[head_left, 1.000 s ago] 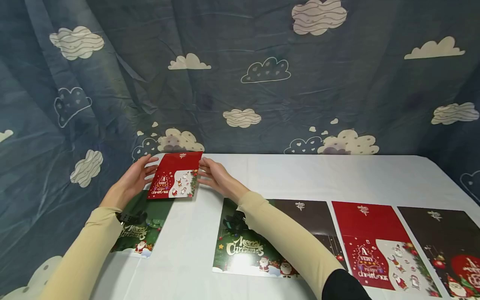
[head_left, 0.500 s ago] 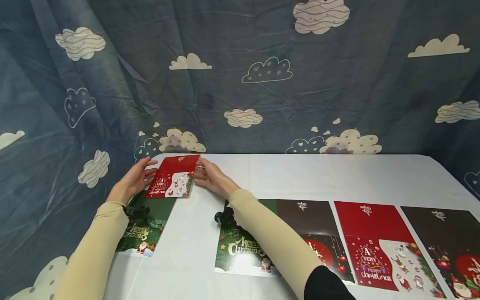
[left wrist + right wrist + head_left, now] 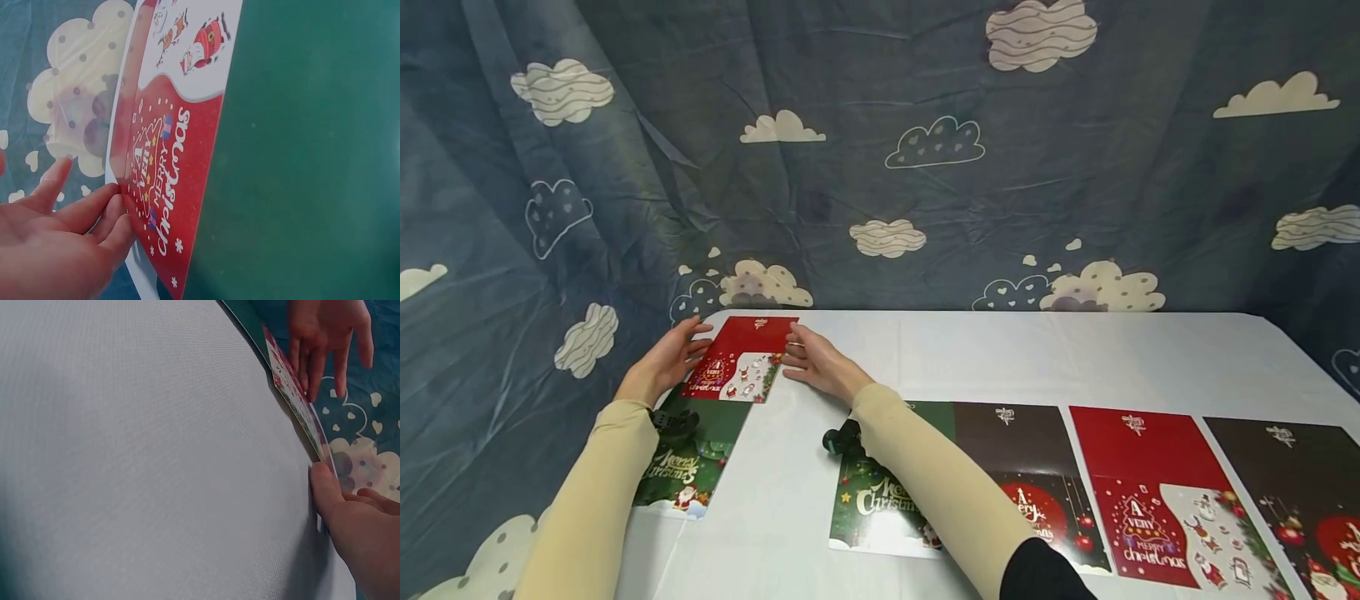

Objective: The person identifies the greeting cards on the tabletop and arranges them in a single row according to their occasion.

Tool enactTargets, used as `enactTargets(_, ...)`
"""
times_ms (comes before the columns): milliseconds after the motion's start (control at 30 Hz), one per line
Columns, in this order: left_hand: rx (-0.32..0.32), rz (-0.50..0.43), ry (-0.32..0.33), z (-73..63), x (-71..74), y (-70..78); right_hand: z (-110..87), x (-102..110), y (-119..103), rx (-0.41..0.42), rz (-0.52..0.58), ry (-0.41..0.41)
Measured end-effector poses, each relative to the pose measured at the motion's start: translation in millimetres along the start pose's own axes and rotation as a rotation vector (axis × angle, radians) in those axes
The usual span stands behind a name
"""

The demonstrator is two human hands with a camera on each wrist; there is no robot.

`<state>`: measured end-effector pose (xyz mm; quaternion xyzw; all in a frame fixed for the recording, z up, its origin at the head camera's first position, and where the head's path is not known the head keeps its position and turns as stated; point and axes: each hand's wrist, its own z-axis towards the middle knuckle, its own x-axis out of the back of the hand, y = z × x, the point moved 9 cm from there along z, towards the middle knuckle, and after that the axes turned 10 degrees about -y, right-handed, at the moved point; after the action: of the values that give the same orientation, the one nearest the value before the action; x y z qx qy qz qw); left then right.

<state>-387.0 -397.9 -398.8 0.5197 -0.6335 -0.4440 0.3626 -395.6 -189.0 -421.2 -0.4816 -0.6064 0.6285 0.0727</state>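
left hand [image 3: 662, 360] and right hand [image 3: 823, 360], fingers relaxed, flank the far-left red-and-white rectangular paper card [image 3: 741, 360]: likely light, bendable; hold by edges.

- far card [image 3: 741, 360] at the tabletop's [image 3: 1000, 358] far left corner, between left fingers [image 3: 94, 206] and right fingers [image 3: 797, 362]
- near card [image 3: 711, 433] before it, toward the left edge, meeting it
- well right and nearer, left to right: first card [image 3: 880, 510] against second card [image 3: 1032, 442], third card [image 3: 1165, 487], fourth card [image 3: 1292, 483]
- curtain [image 3: 842, 92] behind the far edge
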Motion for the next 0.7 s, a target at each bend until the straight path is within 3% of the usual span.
enactTargets(400,-0.029,0.062,0.057,1.2,3.0,-2.8,-6.1,-2,1,0.01,-0.093,0.0)
enactTargets(700,-0.034,0.123,0.169,-3.4,3.6,-1.9,-23.4,-1,-6,0.001,-0.226,0.027)
